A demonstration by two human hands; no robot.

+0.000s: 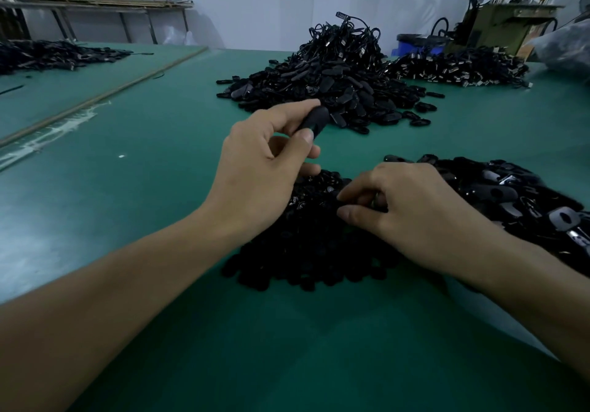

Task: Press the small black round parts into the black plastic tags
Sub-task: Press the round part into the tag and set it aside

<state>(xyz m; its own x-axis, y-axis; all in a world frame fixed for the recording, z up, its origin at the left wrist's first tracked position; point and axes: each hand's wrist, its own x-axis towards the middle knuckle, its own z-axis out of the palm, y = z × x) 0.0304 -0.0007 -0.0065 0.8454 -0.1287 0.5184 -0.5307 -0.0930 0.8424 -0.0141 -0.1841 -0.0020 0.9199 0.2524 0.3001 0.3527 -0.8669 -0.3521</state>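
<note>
Over green table [127, 236] my left hand [261, 162] is pinching a tag [314, 121] just above my right hand [412, 207], digging in round parts [303, 252], grip unclear

Desk [159, 188]:
- Near centre: heap of round parts [306, 252]. The right hand [405, 200] lies on it; the left hand [265, 162] is above it, pinching one tag [314, 121].
- Just right: pile of tags [510, 194].
- Behind, mid-desk: larger heap [335, 82], with a pile of cables [456, 66] to its right.
- Far left: another pile [48, 53].
- Beyond the desk: rack [95, 2] on the left, machine [510, 18] on the right.
</note>
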